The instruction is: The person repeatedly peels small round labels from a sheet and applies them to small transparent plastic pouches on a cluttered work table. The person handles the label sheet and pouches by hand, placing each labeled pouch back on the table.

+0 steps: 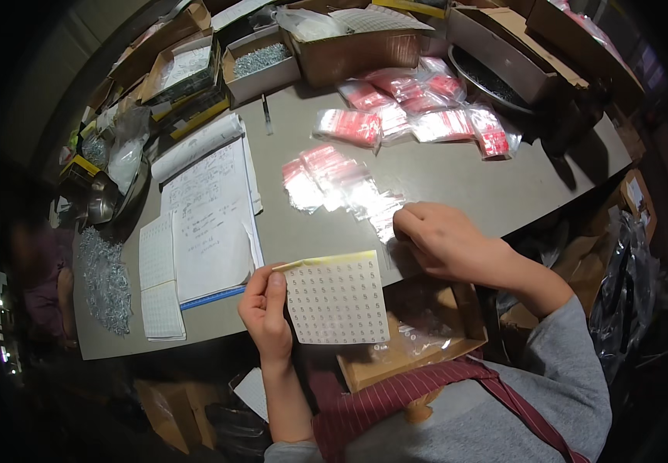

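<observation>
My left hand (267, 315) pinches the upper left corner of a white sheet of small printed stickers (339, 302), thumb on top. The sheet is tilted toward me at the table's front edge, above an open drawer (471, 336). To its right, my right hand (446, 241) is closed with the fingers curled down. What its fingertips hold, if anything, is hidden. Just beyond them lie small clear zip bags (384, 216), the end of a spread row. Farther along that row, overlapping flat bags with red marks (326, 176) lie on the grey table (288, 231).
Packed red-and-clear bags (349, 126) are heaped at the back. On the left are a written notepad (207, 208), more sticker sheets (156, 255) and a pile of metal screws (105, 282). A pen (266, 116) lies near boxes of hardware (261, 62).
</observation>
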Motion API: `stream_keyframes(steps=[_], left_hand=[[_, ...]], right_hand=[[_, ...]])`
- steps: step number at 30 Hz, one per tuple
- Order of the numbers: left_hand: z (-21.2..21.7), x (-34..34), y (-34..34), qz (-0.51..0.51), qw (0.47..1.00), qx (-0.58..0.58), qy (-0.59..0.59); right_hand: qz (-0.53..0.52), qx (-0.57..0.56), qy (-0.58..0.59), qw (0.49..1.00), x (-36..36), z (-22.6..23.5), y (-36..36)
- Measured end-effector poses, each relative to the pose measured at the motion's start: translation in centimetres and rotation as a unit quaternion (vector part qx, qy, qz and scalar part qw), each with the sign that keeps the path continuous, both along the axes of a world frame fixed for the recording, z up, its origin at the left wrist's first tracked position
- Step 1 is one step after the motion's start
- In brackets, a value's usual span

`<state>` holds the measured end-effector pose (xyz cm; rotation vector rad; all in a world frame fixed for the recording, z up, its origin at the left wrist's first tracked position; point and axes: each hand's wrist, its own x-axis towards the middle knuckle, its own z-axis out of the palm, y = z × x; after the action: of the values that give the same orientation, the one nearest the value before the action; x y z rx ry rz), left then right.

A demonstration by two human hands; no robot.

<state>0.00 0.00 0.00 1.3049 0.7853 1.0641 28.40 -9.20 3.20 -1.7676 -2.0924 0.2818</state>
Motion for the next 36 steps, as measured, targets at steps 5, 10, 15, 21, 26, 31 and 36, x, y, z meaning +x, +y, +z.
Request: stream_keyframes(steps=[5,10,15,21,26,31,36], left_hand=[[-0.1,0.2,0.1,0.019,1.000,0.012,-0.021],[-0.2,0.6,-0.1,0.029,0.999,0.015,-0.006],[-0.1,0.6,-0.4,0.002,0.999,0.022,0.030],[0.1,0.9,-1.7,0.006,0.994,0.060,0.093],[0.2,1.7,-3.1,-0.022,0.998,0.010,0.052],[2.1,2.5,-4.5,-0.080,0.995,-0.065,0.016],[2.6,2.1,-5.0,-0.071,0.992,-0.100,-0.006]], right_hand=[[-0.082,-0.098,-0.014,0.992,3.3,0.7,0.2],[-0.053,-0.186,-0.071,0.979,4.2,3.0,-2.3],[0.032,-0.085,0.191,0.977,3.4,2.7,-2.9],[0.082,0.022,0.249,0.965,0.8,0.5,-1.8],[0.069,-0.032,0.283,0.956,-1.5,0.5,-1.7],[0.032,-0.071,0.427,0.901,-2.0,-0.2,-1.7],[0.009,-0.111,0.513,0.851,-1.6,0.2,-2.2]])
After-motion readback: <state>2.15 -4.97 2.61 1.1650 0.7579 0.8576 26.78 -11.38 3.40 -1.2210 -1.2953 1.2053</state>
